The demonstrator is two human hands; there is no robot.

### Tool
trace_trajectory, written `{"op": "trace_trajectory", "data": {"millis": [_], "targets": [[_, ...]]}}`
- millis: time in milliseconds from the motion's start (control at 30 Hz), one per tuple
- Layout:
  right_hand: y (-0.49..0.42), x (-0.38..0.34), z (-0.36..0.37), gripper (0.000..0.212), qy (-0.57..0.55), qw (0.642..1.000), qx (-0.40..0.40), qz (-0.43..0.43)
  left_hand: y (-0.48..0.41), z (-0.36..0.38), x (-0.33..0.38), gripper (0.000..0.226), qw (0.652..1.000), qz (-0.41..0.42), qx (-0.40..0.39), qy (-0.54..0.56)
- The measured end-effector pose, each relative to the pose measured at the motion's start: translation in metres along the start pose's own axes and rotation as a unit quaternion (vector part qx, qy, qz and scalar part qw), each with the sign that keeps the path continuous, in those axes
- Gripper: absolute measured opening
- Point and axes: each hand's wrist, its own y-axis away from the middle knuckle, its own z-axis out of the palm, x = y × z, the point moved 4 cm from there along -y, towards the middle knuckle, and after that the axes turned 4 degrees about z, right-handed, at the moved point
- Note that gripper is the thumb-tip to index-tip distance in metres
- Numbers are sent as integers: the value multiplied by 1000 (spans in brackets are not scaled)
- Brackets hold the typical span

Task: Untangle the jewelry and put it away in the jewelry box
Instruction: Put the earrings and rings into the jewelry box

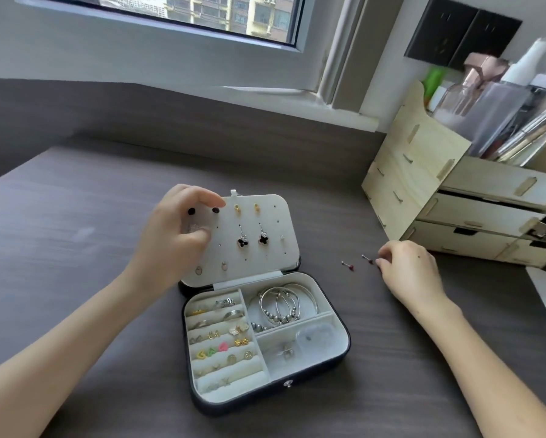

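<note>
Open jewelry box (344, 352) sits mid-bench (76, 216). Left hand (173, 229) has its grip on the earring panel (265, 260). Right hand (407, 270), toward the bench's right edge, has curled fingers beside two stud earrings (347, 265); I cannot tell if its grip has closed. Studs look light and slippery, so pinch the post.

No legible text, label, brand, number or sign, neither on the black rectangular jewelry box with cream lining (240, 403), nor on the pale plywood drawer organiser (414, 159) right of that box, nor on the black wall sockets (461, 39) above and right of it.
</note>
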Motion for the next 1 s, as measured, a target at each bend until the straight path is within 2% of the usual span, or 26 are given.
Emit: {"op": "trace_trajectory", "data": {"millis": [200,300,367,400,467,500,567,600,667,767,867,933,1000], "targets": [[-7,9,5,5,-46,997,-20,52,1,0,-1,37,1000,-9,0,1],[-8,12,4,19,-57,996,-31,57,1,0,-1,36,1000,-13,-1,2],[-3,2,-8,21,-97,995,18,27,1,0,-2,36,1000,-15,-3,0],[2,-9,-16,18,-151,988,45,-1,1,0,-1,34,1000,-14,-3,-3],[17,-43,-32,8,-306,950,24,-54,1,0,0,29,1000,-10,-4,-10],[26,-65,-38,7,-397,914,-30,-75,1,1,1,25,1000,-7,-5,-11],[45,-109,-45,9,-547,813,-164,-111,1,1,3,19,1000,-6,-9,-5],[51,-128,-47,7,-582,775,-208,-131,0,1,3,19,1000,-11,-10,4],[56,-156,-51,5,-592,749,-240,-173,-1,-1,5,21,999,-30,-16,43],[54,-181,-48,8,-592,733,-249,-223,-4,-5,8,22,994,-48,-24,90],[48,-192,-44,3,-558,750,-233,-269,-6,-9,8,18,990,-67,-33,121],[42,-192,-44,6,-522,773,-185,-308,-7,-12,5,17,985,-89,-47,140],[41,-191,-49,5,-476,782,-111,-387,-10,-15,4,17,979,-106,-74,158]]}}
